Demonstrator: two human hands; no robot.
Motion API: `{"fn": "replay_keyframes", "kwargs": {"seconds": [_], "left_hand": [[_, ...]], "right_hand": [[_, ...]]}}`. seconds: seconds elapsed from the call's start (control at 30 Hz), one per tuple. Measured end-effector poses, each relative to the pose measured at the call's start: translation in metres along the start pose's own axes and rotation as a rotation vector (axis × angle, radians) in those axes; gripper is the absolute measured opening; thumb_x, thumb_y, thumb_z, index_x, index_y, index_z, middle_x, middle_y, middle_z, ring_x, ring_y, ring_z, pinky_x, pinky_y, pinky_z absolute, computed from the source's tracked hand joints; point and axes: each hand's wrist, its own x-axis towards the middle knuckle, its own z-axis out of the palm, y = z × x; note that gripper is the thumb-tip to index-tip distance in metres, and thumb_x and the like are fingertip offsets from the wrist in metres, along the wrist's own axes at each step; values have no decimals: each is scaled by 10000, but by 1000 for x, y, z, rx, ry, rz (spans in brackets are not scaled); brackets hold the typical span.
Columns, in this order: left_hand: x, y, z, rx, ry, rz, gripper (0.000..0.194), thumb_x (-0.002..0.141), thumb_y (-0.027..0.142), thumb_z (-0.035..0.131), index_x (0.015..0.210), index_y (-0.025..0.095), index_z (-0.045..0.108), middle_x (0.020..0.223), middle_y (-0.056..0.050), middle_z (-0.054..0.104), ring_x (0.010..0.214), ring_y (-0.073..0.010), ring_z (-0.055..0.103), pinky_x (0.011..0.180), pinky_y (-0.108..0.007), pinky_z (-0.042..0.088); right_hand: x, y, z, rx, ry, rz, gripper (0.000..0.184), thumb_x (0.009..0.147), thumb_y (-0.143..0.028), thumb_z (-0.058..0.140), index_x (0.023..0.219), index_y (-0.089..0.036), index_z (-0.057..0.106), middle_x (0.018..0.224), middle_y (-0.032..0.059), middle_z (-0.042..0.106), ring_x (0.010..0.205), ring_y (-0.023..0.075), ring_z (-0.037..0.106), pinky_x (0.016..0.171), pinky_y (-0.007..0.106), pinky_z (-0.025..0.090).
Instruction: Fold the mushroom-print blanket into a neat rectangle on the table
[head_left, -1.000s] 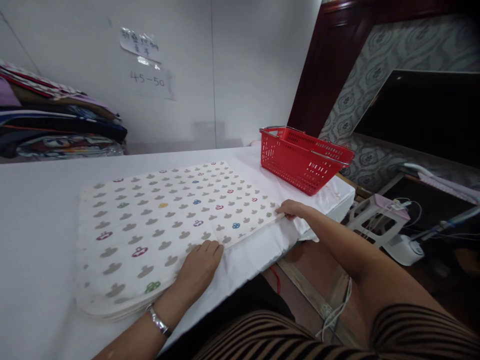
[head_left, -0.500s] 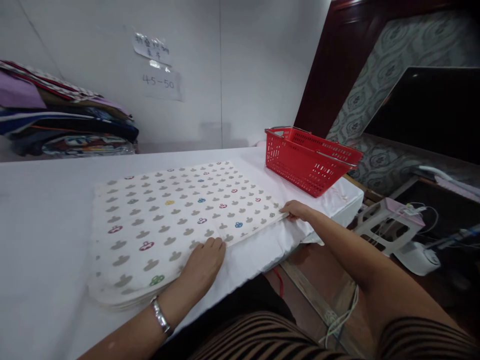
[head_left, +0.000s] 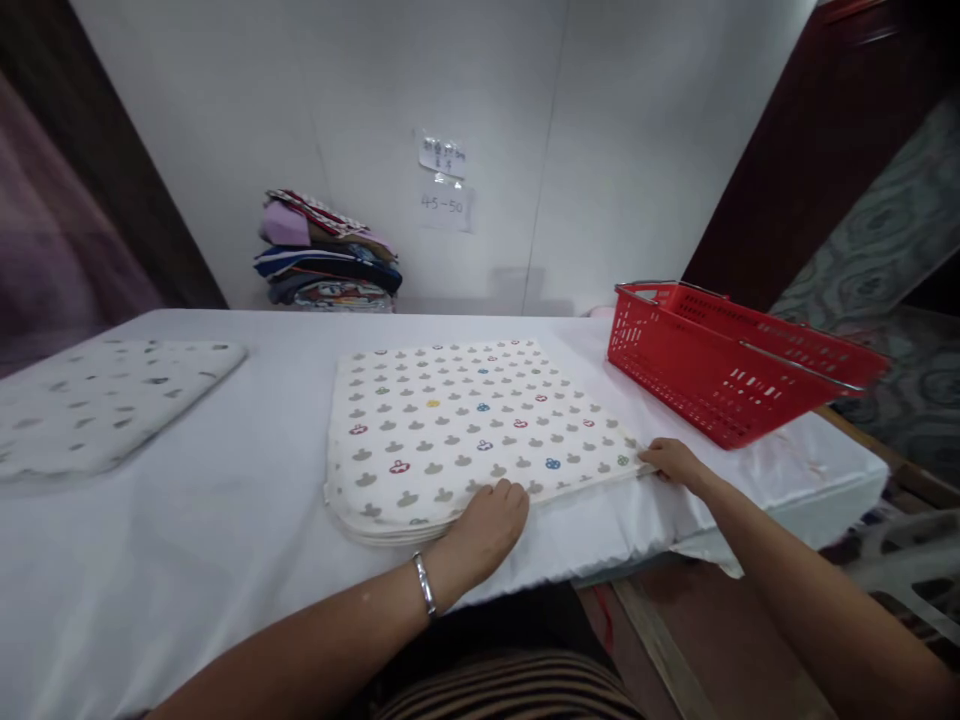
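A folded white cloth (head_left: 465, 430) printed with grey and coloured mushrooms lies flat in several layers on the white-covered table. My left hand (head_left: 491, 525), with a silver bracelet on its wrist, is closed over the cloth's near edge around the middle; its fingertips are partly hidden. My right hand (head_left: 667, 462) pinches the near right corner of the same cloth between thumb and fingers. The far edge and rounded left corner lie free on the table.
A red plastic basket (head_left: 720, 370) with metal handles stands at the table's right end. Another folded patterned cloth (head_left: 112, 400) lies at the left. Against the wall sits a stack of folded fabrics (head_left: 330, 255). Paper notes (head_left: 444, 205) hang on the wall.
My view has turned left, bringing the second folded cloth into sight and shifting everything rightward in the picture. Both hands keep their places on the mushroom-print cloth.
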Motion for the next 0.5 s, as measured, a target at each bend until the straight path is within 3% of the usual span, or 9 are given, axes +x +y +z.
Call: {"fn": "replay_keyframes", "kwargs": {"seconds": [0.07,0.13,0.27,0.4,0.5], "left_hand": [[-2,0,-2,-21,-27,-6,255,827,-4,360,987,126,511,900,-89,560,814,-206,505,655,-329,401],[-3,0,-9,-52,-56,-18,254,835,4,362,1010,122,503,900,-94,568,820,-201,512,645,-320,397],[-7,0,-17,-96,-21,-27,301,865,45,363,1148,113,439,913,-95,582,825,-199,522,623,-317,385],[-13,2,-8,-130,47,-43,235,888,92,374,1108,118,454,890,-73,582,809,-185,516,628,-311,376],[-21,1,2,-159,90,-62,164,894,124,395,1029,122,487,907,-66,578,827,-179,512,672,-311,382]], "right_hand": [[1,7,1,-92,-3,1,176,747,-313,592,667,-157,601,444,11,531,451,155,543,459,242,397],[5,12,3,-201,73,-88,186,757,-328,581,774,-152,640,582,70,625,571,203,615,535,286,453],[5,5,35,-267,270,-603,364,801,-367,536,1104,-178,611,1059,154,653,983,290,614,806,421,488],[-25,-29,89,-207,104,-1114,471,858,-409,483,1301,-251,487,1359,90,481,1254,257,438,1020,458,376],[-53,-47,114,-268,-35,-1276,529,887,-407,451,1393,-276,371,1449,76,355,1332,246,324,1067,484,313]]}}
